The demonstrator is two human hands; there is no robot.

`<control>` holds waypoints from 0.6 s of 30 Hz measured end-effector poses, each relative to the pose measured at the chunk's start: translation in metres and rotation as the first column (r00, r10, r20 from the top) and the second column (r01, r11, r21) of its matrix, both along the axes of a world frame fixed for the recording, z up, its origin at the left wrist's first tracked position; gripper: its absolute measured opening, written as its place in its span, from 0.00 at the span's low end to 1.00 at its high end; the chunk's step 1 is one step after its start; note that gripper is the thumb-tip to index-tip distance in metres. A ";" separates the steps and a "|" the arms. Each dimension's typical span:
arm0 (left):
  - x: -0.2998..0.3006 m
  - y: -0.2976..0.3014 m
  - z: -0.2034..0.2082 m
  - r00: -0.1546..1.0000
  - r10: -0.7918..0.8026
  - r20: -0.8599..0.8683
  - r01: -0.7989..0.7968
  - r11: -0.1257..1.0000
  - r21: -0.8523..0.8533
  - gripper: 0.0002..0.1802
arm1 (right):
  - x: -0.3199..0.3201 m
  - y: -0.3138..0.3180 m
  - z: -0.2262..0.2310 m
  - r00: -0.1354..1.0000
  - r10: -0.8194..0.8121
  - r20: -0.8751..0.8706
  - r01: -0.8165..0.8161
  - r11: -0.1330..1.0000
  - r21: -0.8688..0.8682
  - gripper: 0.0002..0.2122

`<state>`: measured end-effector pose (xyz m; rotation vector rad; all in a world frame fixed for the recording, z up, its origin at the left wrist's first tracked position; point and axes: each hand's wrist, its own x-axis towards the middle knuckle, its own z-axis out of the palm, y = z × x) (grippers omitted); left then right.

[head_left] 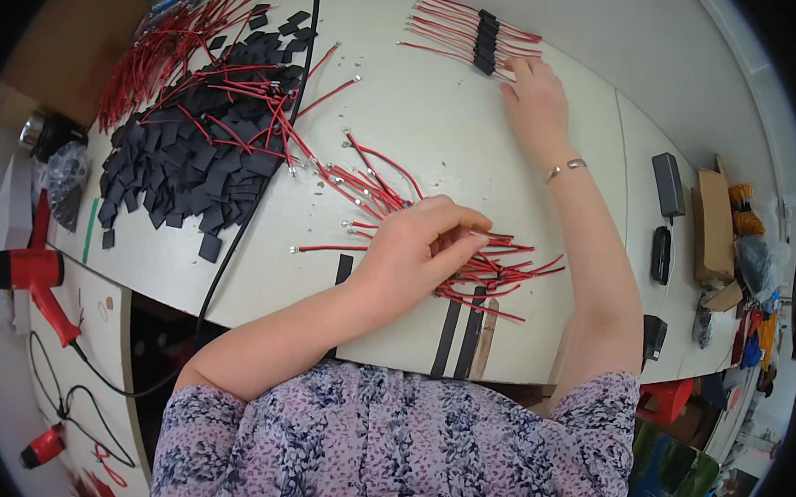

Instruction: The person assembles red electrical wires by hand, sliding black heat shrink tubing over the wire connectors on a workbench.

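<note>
My left hand [416, 250] is closed over a loose pile of red and black wires [493, 278] with small metal ends. Its thumb and forefinger come together at the pile's right side, a dark wire showing at their tips. The curled fingers hide part of the pile. Farther away, my right hand [539, 106] reaches to the right end of a row of red wires [441, 32]. Black rectangular sleeves [486, 42] sit across that row, side by side. Thumb and forefinger stand apart there, beside the nearest wire of the row.
A heap of black flat pieces [183, 160] covers the table's left, with more red wires [176, 53] behind. A black cable [265, 175] crosses the table. Red heat guns [40, 279] hang at the left. Black adapters [667, 184] and a cardboard box [713, 224] lie right.
</note>
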<state>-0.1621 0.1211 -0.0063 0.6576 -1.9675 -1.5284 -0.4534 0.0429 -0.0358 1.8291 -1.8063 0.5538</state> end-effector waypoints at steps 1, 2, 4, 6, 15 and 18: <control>0.000 -0.001 0.001 1.000 0.007 -0.002 -0.007 1.000 -0.028 0.10 | 0.006 0.014 0.007 0.997 -0.010 0.077 0.012 1.000 -0.024 0.09; 0.000 -0.002 0.002 0.999 0.032 -0.026 -0.033 0.999 -0.034 0.09 | 0.013 0.031 0.016 0.988 -0.020 0.154 0.028 0.998 -0.049 0.09; 0.000 -0.004 -0.004 0.983 0.121 -0.141 -0.126 0.991 -0.032 0.09 | 0.043 0.069 0.041 0.917 -0.032 0.397 -0.018 0.992 0.122 0.08; 0.003 -0.008 -0.003 0.960 0.200 -0.195 -0.180 0.977 0.117 0.08 | 0.071 0.105 0.061 0.756 -0.063 0.652 -0.182 0.936 0.301 0.08; 0.006 -0.013 0.000 0.885 0.360 -0.294 -0.303 0.927 0.220 0.12 | 0.118 0.144 0.031 0.870 -0.028 0.492 -0.257 0.826 0.502 0.06; 0.016 -0.010 0.005 0.866 0.395 -0.307 -0.352 0.917 0.187 0.12 | 0.123 0.147 0.035 0.880 -0.017 0.474 -0.222 0.869 0.443 0.05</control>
